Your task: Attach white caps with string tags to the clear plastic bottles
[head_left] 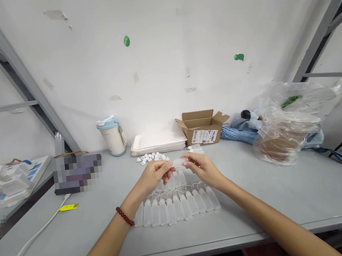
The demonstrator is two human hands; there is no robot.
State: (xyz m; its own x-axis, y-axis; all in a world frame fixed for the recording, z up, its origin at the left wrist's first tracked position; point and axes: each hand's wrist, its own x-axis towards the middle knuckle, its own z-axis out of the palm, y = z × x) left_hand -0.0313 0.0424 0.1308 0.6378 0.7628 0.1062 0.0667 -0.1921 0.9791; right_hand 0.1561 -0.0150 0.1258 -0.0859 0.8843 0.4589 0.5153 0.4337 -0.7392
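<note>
I see left hand (154,175) and right hand (205,170) pinching a cloudy bottle (179,162), axis nine-to-three o'clock, neither nearer.

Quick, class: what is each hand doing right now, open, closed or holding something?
Left hand: closed, pinching one end of a clear bottle.
Right hand: closed, pinching the bottle's other end.

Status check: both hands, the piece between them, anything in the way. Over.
Left hand and right hand pinching translucent piece. Fingers partly covering it. Row of translucent containers nearer the table's front edge.
</note>
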